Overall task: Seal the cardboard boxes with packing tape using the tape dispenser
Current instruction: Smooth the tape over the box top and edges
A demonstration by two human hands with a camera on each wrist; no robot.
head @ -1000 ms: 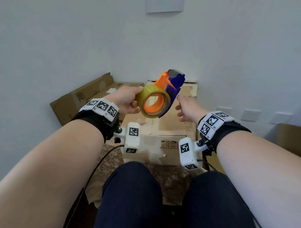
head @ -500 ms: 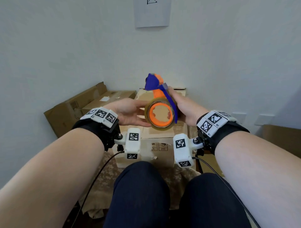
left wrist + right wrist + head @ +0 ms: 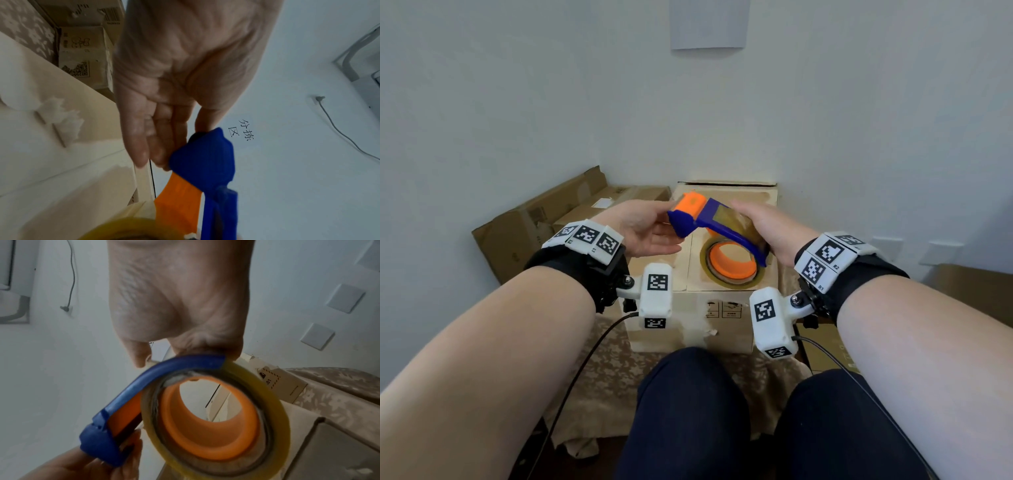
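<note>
A blue and orange tape dispenser [image 3: 710, 219] with a yellowish tape roll [image 3: 732, 265] hangs just above a closed cardboard box [image 3: 722, 310]. My left hand [image 3: 643, 226] pinches the dispenser's blue head [image 3: 205, 159] between thumb and fingers. My right hand [image 3: 765, 228] grips the other end, its fingers curled over the blue arc [image 3: 164, 373] and the tape roll [image 3: 273, 410]. The dispenser lies sideways with its head pointing left. The box's top flaps [image 3: 72, 170] lie flat below both hands.
More cardboard boxes [image 3: 534, 222] lean against the wall at the left, and another box [image 3: 979, 291] stands at the right. The box sits on a patterned cloth [image 3: 619, 377]. My knees [image 3: 688, 411] are close to its front. The white wall is right behind.
The dispenser has turned from head-up to lying sideways, head to the left. My right hand has come over the roll and my left now pinches the head.
</note>
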